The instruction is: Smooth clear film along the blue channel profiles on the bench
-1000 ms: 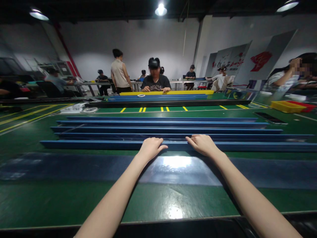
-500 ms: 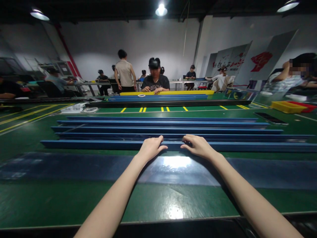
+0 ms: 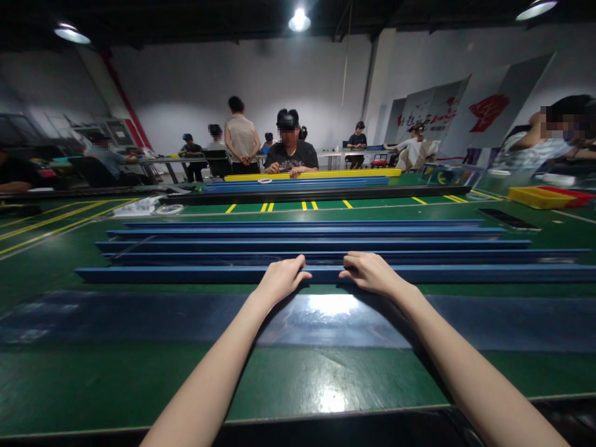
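Several long blue channel strips lie side by side across the green table (image 3: 298, 379). My left hand (image 3: 283, 277) is closed over the nearest blue channel strip (image 3: 162, 274), thumb on the near face and fingers over its top edge. A short way to the right, my right hand (image 3: 371, 272) holds the same strip in a similar pinch, its fingers curled behind the edge. The fingertips of both hands are partly hidden by the strip. Between my forearms and in front of that strip, a flat, glossy, see-through plastic sheet (image 3: 153, 318) stretches across the table.
A dark phone (image 3: 508, 218) lies at right, with a yellow tray (image 3: 540, 198) and a red tray (image 3: 577, 197) beyond. Black strips (image 3: 326, 194) and a yellow strip (image 3: 363, 174) lie farther back. A co-worker (image 3: 291, 152) sits opposite.
Both my hands stay on the nearest strip with almost no movement. In the background, the standing person has shifted right and now has their hands behind their back.
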